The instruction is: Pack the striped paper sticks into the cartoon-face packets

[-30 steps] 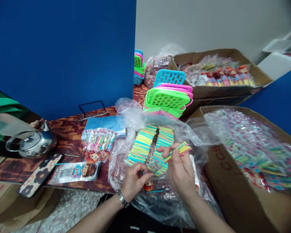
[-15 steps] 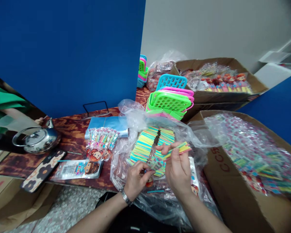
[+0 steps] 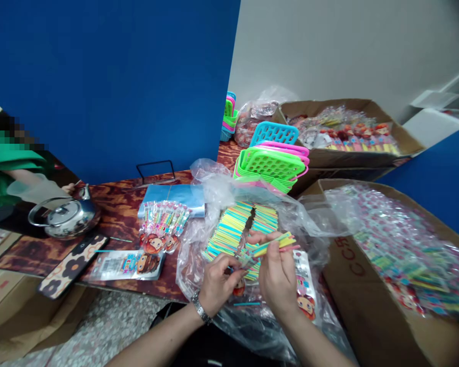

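My right hand (image 3: 277, 272) is closed on a small bunch of coloured sticks (image 3: 277, 242) that points up and to the right. My left hand (image 3: 218, 280) is pinched on the near end of that bunch, a steel watch on its wrist. Both hands hover over an open clear plastic bag (image 3: 222, 204) that holds a big pile of coloured sticks (image 3: 229, 229). A small cartoon-head piece (image 3: 237, 289) lies under my left hand, and a printed card (image 3: 304, 290) lies beside my right wrist.
On the wooden table (image 3: 110, 209) sit packed stick packets (image 3: 162, 227), a flat packet (image 3: 128, 264), a flowered phone case (image 3: 71, 265), a steel kettle (image 3: 65, 218) and stacked plastic baskets (image 3: 271, 163). Two cardboard boxes (image 3: 363, 306) (image 3: 348, 155) hold packets. A person in green (image 3: 11, 163) sits at left.
The view has shifted a little to the left. My right hand has lowered the bunch of sticks slightly, and my left hand has come up to meet its near end.
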Available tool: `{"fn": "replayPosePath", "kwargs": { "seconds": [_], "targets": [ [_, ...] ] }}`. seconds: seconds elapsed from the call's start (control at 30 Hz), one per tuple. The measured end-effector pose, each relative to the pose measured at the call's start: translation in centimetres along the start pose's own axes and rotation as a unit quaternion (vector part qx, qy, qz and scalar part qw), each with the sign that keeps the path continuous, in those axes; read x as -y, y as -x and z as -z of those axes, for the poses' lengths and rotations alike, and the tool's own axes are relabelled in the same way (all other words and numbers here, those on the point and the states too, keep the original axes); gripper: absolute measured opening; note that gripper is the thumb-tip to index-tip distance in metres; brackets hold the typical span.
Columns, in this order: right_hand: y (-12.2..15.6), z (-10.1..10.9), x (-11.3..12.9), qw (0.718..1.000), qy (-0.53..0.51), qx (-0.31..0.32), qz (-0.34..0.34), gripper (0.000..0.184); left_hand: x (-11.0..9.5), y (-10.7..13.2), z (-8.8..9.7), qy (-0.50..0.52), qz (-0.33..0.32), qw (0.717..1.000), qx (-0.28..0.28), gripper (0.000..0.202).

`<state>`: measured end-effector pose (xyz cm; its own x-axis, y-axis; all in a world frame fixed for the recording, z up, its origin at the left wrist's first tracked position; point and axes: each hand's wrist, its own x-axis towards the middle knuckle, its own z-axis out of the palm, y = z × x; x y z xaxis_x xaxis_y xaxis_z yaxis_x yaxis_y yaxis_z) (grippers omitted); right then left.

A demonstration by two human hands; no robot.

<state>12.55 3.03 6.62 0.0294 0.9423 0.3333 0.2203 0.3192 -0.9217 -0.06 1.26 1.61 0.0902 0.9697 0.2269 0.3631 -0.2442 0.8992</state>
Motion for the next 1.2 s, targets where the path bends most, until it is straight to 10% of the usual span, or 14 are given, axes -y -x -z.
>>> {"fn": "replayPosePath", "kwargs": {
  "seconds": [0.23, 0.4, 1.2],
  "targets": [
    [0.3, -0.4, 0.0, 0.998, -0.009, -0.013, -0.053, 0.028, 0.2, 0.0, 0.0, 0.013, -0.023, 1.0, -0.008, 0.006],
    [0.2, 1.3, 0.2, 0.991, 0.092, 0.092, 0.011, 0.036, 0.3, -0.8, 0.8, 0.029, -0.086, 0.996, 0.002, 0.016],
    [-1.7, 4.9, 1.6, 0.899, 0.296, 0.213, 0.242, 0.016, 0.5, -1.2, 2.4, -0.001, -0.191, 0.982, 0.014, 0.015]
  ]
}}
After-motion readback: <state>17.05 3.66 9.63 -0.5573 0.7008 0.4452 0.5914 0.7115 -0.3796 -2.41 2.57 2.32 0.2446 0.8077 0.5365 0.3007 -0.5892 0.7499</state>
